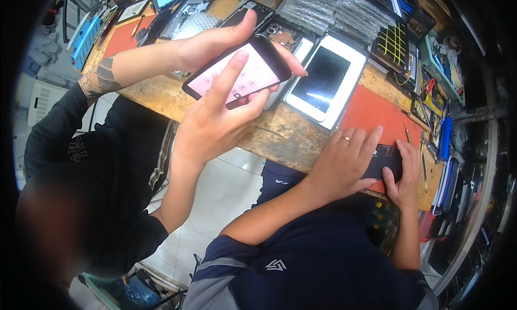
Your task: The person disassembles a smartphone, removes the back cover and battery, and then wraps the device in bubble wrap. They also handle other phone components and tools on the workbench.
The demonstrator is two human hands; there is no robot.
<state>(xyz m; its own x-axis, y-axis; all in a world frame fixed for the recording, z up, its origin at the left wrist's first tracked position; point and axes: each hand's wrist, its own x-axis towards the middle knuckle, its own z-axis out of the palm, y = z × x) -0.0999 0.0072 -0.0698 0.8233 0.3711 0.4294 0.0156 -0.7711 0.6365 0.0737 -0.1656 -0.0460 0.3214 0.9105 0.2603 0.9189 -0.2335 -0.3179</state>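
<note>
Left of the smooth orange mat [371,105], over scuffed wood [285,140], a co-worker's hands [207,119] hold a glossy lit phone [265,68]. Just beside the mat lies a flat white tablet [323,76]. On it, the left hand [342,156], fingers slightly spread, hides part of a flat black slab [389,158], grip unclear; the right hand [405,182] pinches its right end.

A worn wooden counter [283,140] with a scuffed front edge is angled across a cramped room. The floor [212,194] is laid with glossy white tiles, brightly lit. A white slotted panel [46,103] is seen at far left, a curved-looking grey metal frame [487,191] at far right.
</note>
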